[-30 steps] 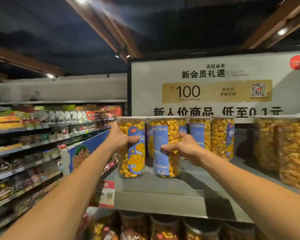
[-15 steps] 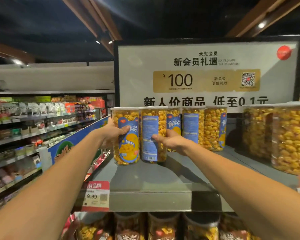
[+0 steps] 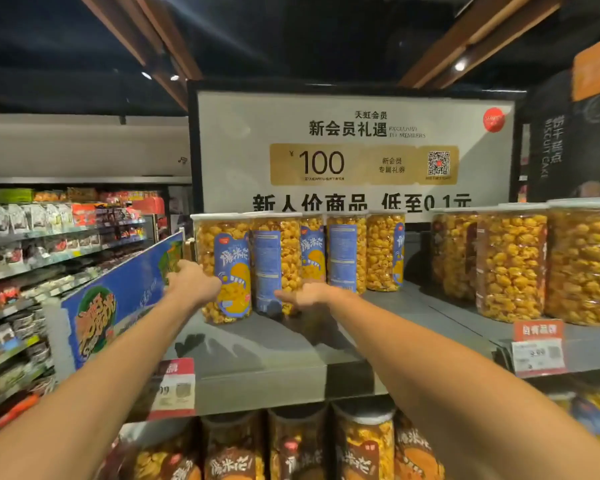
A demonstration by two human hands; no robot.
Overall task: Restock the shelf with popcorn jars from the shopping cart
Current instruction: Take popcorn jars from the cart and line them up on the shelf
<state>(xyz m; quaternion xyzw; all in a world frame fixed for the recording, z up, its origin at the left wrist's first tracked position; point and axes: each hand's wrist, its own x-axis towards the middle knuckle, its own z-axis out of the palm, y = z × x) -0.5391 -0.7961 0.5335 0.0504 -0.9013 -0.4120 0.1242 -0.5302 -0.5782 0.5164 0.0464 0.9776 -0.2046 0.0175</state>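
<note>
Placing step: left hand (image 3: 193,284) wraps the clear blue-labelled popcorn jar (image 3: 224,268) and right hand (image 3: 307,295) pinches its neighbour jar (image 3: 275,265), both standing on the grey shelf (image 3: 257,355); next, release and fetch more from the cart.

— Where's the camera sitting, then?

— On the person's head, the only view there is. It looks forward and slightly up at the top shelf (image 3: 257,358), front edge about level with the forearms.

— Close in?

— Arm's reach. Both arms run up from the bottom corners; the left hand (image 3: 193,284) and right hand (image 3: 310,294) end at the jars (image 3: 347,252) toward the shelf's left end.

— Wide lens?

— Very. The sign (image 3: 354,150) behind, ceiling beams, and the aisle off to the left all fit.
</note>
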